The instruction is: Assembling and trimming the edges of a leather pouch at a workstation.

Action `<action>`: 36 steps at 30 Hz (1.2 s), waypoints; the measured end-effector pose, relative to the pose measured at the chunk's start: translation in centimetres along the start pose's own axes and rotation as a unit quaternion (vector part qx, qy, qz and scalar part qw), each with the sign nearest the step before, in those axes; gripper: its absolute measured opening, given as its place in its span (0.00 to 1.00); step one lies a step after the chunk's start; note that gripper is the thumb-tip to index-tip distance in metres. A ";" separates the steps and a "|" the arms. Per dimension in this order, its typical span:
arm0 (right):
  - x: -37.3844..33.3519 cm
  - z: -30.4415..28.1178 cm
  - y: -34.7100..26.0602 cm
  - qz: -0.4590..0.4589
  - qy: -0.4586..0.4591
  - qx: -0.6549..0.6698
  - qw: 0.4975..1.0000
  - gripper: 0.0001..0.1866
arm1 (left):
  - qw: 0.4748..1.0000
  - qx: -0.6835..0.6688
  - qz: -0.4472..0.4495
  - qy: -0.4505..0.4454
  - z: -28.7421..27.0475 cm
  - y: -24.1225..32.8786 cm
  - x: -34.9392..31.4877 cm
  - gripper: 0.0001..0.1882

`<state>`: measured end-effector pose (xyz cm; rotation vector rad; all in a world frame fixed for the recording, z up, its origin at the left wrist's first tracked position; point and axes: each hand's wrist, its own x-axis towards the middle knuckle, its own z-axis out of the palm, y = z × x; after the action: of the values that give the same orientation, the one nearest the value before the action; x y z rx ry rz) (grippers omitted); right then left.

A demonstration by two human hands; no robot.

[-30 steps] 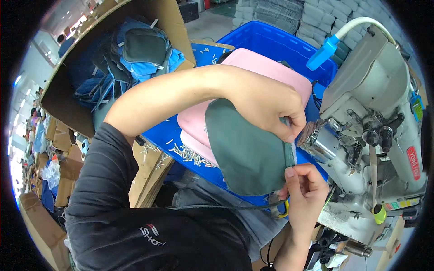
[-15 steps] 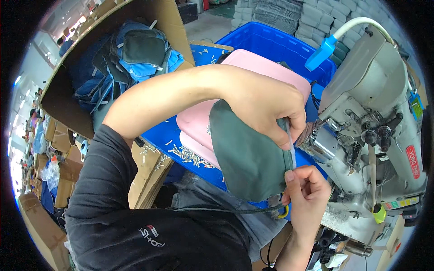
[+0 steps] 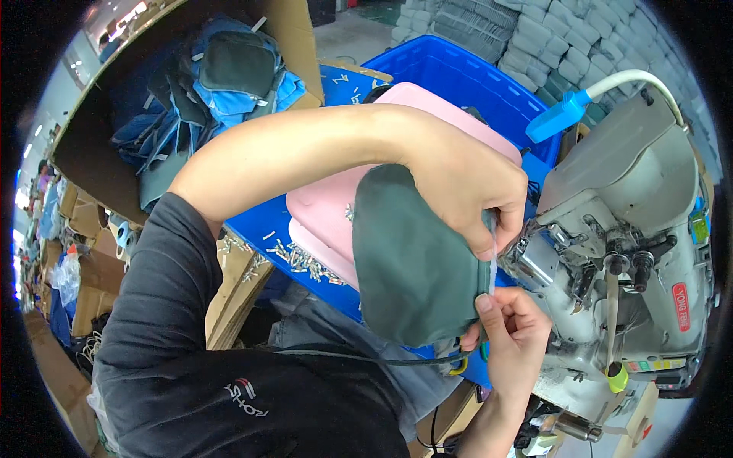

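A dark grey-green fabric panel (image 3: 420, 259) with rounded corners hangs between my hands in front of the sewing machine (image 3: 641, 168). Its right edge has a stitched border with a thin pale strip along it. My left hand (image 3: 477, 191) reaches across from above and pinches the upper part of that edge between thumb and fingers. Lower on the same edge, my right hand (image 3: 513, 328) grips the corner with its thumb on top. Fingertips of both hands are partly hidden. A dark cord (image 3: 382, 359) runs across my lap toward my right hand.
Behind the panel, pink plastic lids or trays (image 3: 324, 200) lie on a blue surface beside scattered small metal-coloured pieces (image 3: 305, 263). A blue crate (image 3: 458, 65) stands at the back. On the left, a cardboard box (image 3: 290, 38) holds blue and grey bags (image 3: 237, 65).
The view has shifted slightly. Both hands keep their pinch on the panel's edge, which now stands more upright, and the panel's surface has rippled a little.
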<state>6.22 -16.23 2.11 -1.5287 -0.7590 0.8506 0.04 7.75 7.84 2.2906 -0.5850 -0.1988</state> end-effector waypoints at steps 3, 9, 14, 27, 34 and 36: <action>0.3 -0.3 0.3 0.016 0.004 -0.001 1.000 0.04 | 1.000 0.007 -0.013 -0.018 -0.3 -0.5 0.9 0.07; 1.6 -1.0 1.6 0.031 0.011 0.061 0.998 0.07 | 0.998 -0.027 -0.025 -0.051 -0.4 -4.4 3.2 0.10; 2.8 -1.8 2.8 0.054 0.036 0.102 0.993 0.07 | 0.998 0.003 -0.047 -0.045 -1.0 -7.2 4.8 0.15; 4.1 -0.7 3.0 0.023 0.181 0.203 0.962 0.11 | 0.989 -0.091 -0.114 0.027 -1.1 -8.6 7.8 0.19; 4.4 -0.2 3.3 0.006 0.192 0.183 0.964 0.11 | 0.994 -0.083 -0.032 0.067 -0.8 -10.6 8.4 0.24; 4.6 0.0 3.3 -0.002 0.195 0.182 0.964 0.11 | 0.993 -0.083 -0.033 0.075 -0.9 -10.6 8.6 0.24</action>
<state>8.67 -12.75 -1.58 -1.3037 -0.2960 0.6154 11.62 10.77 1.29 2.1433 -0.4005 -0.1024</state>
